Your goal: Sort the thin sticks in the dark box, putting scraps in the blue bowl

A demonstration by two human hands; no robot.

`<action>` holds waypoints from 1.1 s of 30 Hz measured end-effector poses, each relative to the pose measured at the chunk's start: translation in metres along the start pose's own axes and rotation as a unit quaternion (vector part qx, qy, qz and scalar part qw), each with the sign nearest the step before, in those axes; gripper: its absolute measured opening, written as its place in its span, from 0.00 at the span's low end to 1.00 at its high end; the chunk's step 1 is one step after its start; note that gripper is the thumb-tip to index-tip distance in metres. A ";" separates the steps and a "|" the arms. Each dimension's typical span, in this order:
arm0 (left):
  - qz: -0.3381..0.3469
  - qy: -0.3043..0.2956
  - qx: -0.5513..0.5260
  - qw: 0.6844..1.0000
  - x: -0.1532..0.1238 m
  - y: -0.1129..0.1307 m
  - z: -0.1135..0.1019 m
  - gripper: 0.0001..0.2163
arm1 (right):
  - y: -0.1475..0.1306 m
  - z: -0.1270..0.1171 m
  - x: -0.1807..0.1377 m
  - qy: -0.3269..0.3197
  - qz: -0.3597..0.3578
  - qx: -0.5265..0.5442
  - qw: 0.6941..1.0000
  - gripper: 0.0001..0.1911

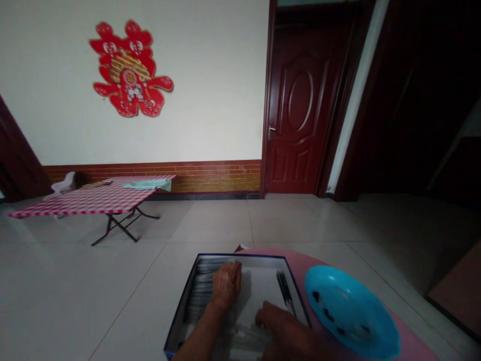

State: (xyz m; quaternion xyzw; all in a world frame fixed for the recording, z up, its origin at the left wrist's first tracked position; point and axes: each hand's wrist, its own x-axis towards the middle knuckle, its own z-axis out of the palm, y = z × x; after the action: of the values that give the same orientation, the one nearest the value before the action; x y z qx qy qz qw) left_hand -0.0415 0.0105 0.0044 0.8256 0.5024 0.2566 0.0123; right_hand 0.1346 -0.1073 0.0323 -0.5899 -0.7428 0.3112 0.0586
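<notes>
A shallow blue-edged cardboard box [240,257] lies on a pink round table [319,265] at the bottom of the head view. My left hand [226,284] rests inside it, fingers curled down onto rows of thin grey pieces [203,291] packed along the box's left side. At the box's near end my right hand [280,323] presses on a clear plastic-wrapped bundle [246,336], fingers bent. A small bunch of thin dark sticks [284,288] lies on the white lining at the right. Whether either hand grips anything is unclear.
A turquoise plastic bowl [349,313] with a few dark bits stands right of the box. A folding table with red checked cloth [93,198] stands far left by the wall. A dark red door [300,110] is ahead; pale floor tiles [210,225] lie between.
</notes>
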 end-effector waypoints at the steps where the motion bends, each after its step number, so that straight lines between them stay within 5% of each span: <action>1: -0.007 -0.002 -0.001 1.000 0.000 -0.001 -0.001 0.14 | -0.001 0.003 -0.001 0.011 -0.002 -0.001 1.000 0.31; 8: -0.015 -0.051 0.000 0.999 0.004 -0.001 -0.020 0.16 | 0.000 0.009 -0.005 0.025 -0.010 -0.006 1.000 0.27; 15: 0.064 -0.233 0.014 0.970 -0.005 -0.002 -0.052 0.09 | 0.009 0.018 0.000 0.037 0.008 0.009 0.999 0.37; 20: 0.096 -0.307 0.023 0.947 -0.019 0.005 -0.056 0.12 | 0.007 0.022 0.005 -0.001 0.013 -0.032 0.999 0.47; 33: 0.123 -0.353 0.030 0.927 -0.030 -0.001 -0.054 0.13 | 0.006 0.018 -0.004 0.050 0.032 0.026 0.998 0.25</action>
State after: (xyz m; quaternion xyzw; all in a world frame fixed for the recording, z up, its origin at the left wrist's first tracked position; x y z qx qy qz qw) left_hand -0.0771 -0.0269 0.0385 0.9180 0.3679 -0.0670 0.1324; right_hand 0.1326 -0.1177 0.0156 -0.6265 -0.7111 0.3027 0.1009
